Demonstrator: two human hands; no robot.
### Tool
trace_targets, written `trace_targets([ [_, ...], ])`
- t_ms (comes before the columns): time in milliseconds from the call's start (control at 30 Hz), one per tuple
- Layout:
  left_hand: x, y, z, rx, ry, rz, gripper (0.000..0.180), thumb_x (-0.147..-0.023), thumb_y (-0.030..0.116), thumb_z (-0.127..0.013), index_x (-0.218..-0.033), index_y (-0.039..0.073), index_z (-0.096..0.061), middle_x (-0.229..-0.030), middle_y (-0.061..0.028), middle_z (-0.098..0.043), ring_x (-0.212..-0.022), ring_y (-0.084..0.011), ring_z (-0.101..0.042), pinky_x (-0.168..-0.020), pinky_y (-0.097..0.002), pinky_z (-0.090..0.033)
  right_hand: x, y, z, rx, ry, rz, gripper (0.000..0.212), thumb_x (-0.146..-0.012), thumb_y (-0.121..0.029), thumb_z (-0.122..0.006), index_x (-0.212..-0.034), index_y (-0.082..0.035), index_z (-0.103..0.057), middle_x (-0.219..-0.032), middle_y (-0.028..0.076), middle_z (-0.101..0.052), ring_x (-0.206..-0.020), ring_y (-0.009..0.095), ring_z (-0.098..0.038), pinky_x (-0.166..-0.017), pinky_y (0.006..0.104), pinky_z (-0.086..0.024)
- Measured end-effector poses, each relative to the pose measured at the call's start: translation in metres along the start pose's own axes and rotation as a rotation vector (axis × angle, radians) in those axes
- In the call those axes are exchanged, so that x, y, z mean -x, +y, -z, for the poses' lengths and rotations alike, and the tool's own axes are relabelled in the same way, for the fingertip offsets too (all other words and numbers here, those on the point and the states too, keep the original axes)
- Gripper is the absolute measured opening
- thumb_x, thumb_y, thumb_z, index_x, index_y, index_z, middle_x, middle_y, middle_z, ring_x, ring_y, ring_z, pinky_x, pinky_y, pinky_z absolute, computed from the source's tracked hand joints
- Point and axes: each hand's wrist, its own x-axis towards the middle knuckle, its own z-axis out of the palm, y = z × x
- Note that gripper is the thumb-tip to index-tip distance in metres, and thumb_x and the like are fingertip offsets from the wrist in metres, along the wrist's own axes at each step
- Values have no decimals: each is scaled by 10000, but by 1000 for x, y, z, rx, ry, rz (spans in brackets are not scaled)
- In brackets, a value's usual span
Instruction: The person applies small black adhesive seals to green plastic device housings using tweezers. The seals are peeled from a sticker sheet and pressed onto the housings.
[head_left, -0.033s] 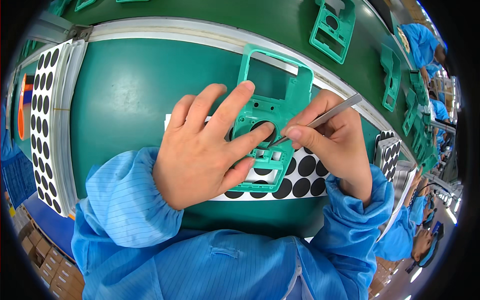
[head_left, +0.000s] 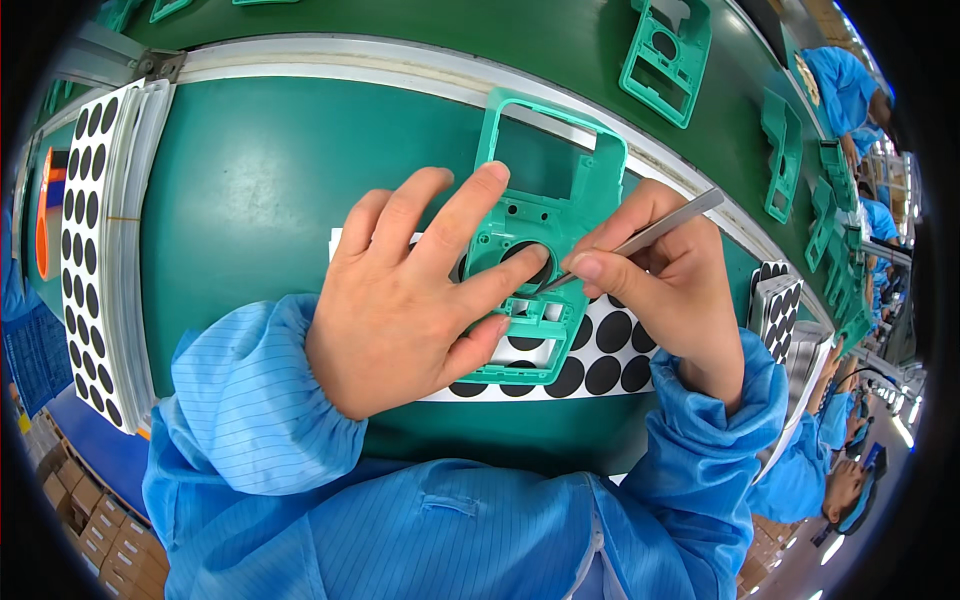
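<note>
A green plastic housing (head_left: 603, 180) with a rectangular opening at its far end lies before me, on top of a white sheet (head_left: 590, 354) of round black stickers. My left hand (head_left: 405, 300) rests over its left side with fingers spread. The left index fingertip presses on a black disc (head_left: 542, 274) in the round recess; the finger hides part of it. Pinched between thumb and fingers of my right hand (head_left: 665, 275) are metal tweezers (head_left: 668, 220), slanting down to the left. Their tip reaches the near right edge of the recess, beside the left index finger.
Stacked sticker sheets (head_left: 95, 250) stand at the left, near an orange-handled tool (head_left: 43, 225). Another sheet stack (head_left: 775, 305) lies at the right. Beyond a pale rail (head_left: 330, 60), more green housings (head_left: 668, 60) sit on a green surface. Co-workers in blue (head_left: 838, 85) are along the right.
</note>
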Motion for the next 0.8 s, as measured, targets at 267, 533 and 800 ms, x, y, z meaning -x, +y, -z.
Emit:
trace_targets([
  [267, 2, -2, -1, 1, -6, 9, 398, -659, 252, -635, -1056, 224, -619, -1315, -154, -319, -1103, -342, -388, -898, -432, -332, -1, 1, -2, 75, 3, -8, 167, -756, -49, -676, -722, -16, -516, -580, -5, -508, -507, 22, -451, -426, 173, -318],
  [533, 1, -1, -2, 11, -7, 7, 393, -659, 251, -635, -1050, 217, -618, -1314, -164, -319, -1104, -353, -387, -897, -436, -333, -1, -6, 1, 157, -56, -57, 146, -767, -39, -666, -790, -5, -525, -706, 59, -596, -605, 77, -558, -542, 181, -436],
  [800, 1, 1, 3, 94, -29, -6, 277, -637, 213, -685, -902, 169, -620, -1324, -195, -301, -1110, -385, -376, -886, -441, -343, -1, 0, -3, 119, 12, 16, 171, -753, -42, -678, -710, -13, -515, -572, -5, -493, -489, 26, -409, -414, 183, -301],
])
